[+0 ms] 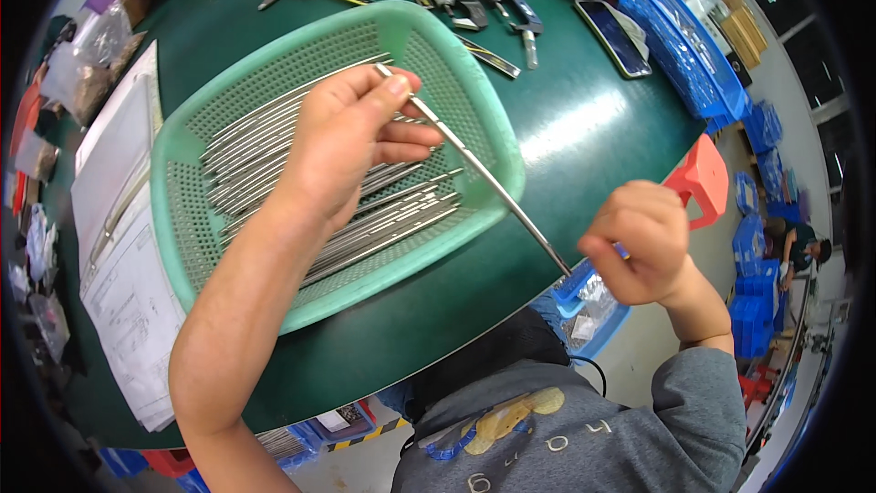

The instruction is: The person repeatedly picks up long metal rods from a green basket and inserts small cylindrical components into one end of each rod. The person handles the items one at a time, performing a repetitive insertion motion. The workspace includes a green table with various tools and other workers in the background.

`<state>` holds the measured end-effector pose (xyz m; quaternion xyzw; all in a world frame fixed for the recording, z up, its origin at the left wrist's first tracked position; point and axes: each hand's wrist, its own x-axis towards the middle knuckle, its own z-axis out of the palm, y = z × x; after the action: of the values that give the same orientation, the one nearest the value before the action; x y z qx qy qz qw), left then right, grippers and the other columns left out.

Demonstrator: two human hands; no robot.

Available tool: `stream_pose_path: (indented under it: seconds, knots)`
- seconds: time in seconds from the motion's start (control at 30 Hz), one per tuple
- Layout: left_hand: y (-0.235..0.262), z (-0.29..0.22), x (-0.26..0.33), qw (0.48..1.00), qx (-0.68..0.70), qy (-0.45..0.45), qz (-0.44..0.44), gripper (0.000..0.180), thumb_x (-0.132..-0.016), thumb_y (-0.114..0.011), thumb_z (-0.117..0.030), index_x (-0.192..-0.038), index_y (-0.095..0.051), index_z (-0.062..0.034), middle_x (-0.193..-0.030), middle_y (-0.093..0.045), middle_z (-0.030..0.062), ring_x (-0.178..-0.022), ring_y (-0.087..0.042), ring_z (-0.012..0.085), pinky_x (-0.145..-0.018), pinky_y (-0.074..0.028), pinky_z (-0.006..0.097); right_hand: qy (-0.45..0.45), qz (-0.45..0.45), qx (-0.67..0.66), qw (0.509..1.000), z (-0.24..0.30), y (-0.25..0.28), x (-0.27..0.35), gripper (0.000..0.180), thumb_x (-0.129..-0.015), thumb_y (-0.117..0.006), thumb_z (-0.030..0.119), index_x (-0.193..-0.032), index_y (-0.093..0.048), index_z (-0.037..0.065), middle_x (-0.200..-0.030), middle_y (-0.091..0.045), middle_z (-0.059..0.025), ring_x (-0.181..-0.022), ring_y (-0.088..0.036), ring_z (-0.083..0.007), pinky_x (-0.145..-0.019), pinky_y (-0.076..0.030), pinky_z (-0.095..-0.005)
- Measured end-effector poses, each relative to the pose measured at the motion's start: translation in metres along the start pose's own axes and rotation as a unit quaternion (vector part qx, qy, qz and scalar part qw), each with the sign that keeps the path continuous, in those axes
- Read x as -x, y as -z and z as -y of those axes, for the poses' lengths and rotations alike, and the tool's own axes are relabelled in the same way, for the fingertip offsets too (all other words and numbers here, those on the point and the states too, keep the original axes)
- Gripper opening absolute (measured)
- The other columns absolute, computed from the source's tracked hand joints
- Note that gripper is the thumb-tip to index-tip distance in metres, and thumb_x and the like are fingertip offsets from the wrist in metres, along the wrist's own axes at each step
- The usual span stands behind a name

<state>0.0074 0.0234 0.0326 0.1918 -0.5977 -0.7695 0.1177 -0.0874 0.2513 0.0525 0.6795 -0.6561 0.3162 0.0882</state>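
We see 1 long thin shiny metal rod [474, 169] held between 2 hands above the green table [584, 128]. It crosses the near right rim of the mint-green perforated plastic basket [182, 219], where many similar metal rods [365, 219] lie in a loose pile.

The left hand [351, 141] pinches the upper end of the rod between thumb and fingertips, and the other fingers curl loosely under it. The right hand [639, 242] is closed in a fist around the lower end, beyond the table edge and over a small blue tray [584, 306].

We judge the rod to be light, stiff and smooth — it could slip in a weak pinch, and being so slender it may bend if pressed in the middle. Holding it near both ends, as now, seems the safe way.

The left forearm comes up from the lower edge and reaches over the basket, with the wrist bent a little. The right arm is bent at the elbow, in a grey sleeve, close to the body.

Further on the table lie several calipers [484, 0] and, at the left, white paper sheets [119, 219].
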Motion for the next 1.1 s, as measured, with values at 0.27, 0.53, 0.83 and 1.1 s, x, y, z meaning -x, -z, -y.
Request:
stream_pose_path:
  seconds: [0.27, 0.53, 0.83, 1.1]
  knots:
    - [0.0, -0.001, 0.0, 1.0, -0.004, 0.023, 0.0, 0.017, -0.087, -0.045, -0.018, -0.09, -0.05, -0.0017, -0.079, -0.054, 0.0053, -0.066, -0.059, 0.0119, -0.057, -0.05, 0.021, 0.057, -0.065, 0.066, 0.994, -0.021, -0.028, -0.062, 0.014, -0.063, -0.064, 0.005, -0.061, -0.05, 0.005, -0.051, -0.043, -0.0054, -0.04, -0.042, -0.0212, -0.037, -0.032, -0.0299]
    - [0.001, 0.0, -0.002, 1.0, 0.004, 0.011, 0.012, 0.018, -0.088, -0.043, -0.018, -0.09, -0.05, -0.0007, -0.079, -0.054, 0.0066, -0.067, -0.06, 0.0127, -0.056, -0.051, 0.021, 0.028, -0.054, 0.011, 0.998, -0.029, -0.041, -0.071, 0.012, -0.065, -0.062, 0.003, -0.062, -0.05, 0.004, -0.051, -0.045, -0.0061, -0.04, -0.044, -0.0216, -0.037, -0.033, -0.0304]
    - [0.001, 0.001, 0.0, 1.0, 0.01, 0.012, 0.015, 0.018, -0.088, -0.043, -0.018, -0.09, -0.049, -0.0007, -0.075, -0.054, 0.0065, -0.065, -0.059, 0.0122, -0.056, -0.051, 0.021, -0.011, -0.07, -0.062, 0.996, -0.027, -0.049, -0.071, 0.012, -0.065, -0.062, 0.002, -0.062, -0.051, 0.004, -0.051, -0.045, -0.0056, -0.041, -0.045, -0.0214, -0.038, -0.034, -0.0301]
    - [-0.001, 0.002, 0.0, 0.999, 0.027, 0.012, 0.028, 0.017, -0.087, -0.045, -0.017, -0.088, -0.05, -0.0012, -0.076, -0.055, 0.0057, -0.063, -0.06, 0.0116, -0.056, -0.051, 0.021, 0.002, -0.079, -0.022, 0.997, -0.018, -0.047, -0.063, 0.011, -0.065, -0.061, 0.0, -0.062, -0.051, 0.003, -0.052, -0.046, -0.0058, -0.041, -0.045, -0.0211, -0.039, -0.034, -0.0293]
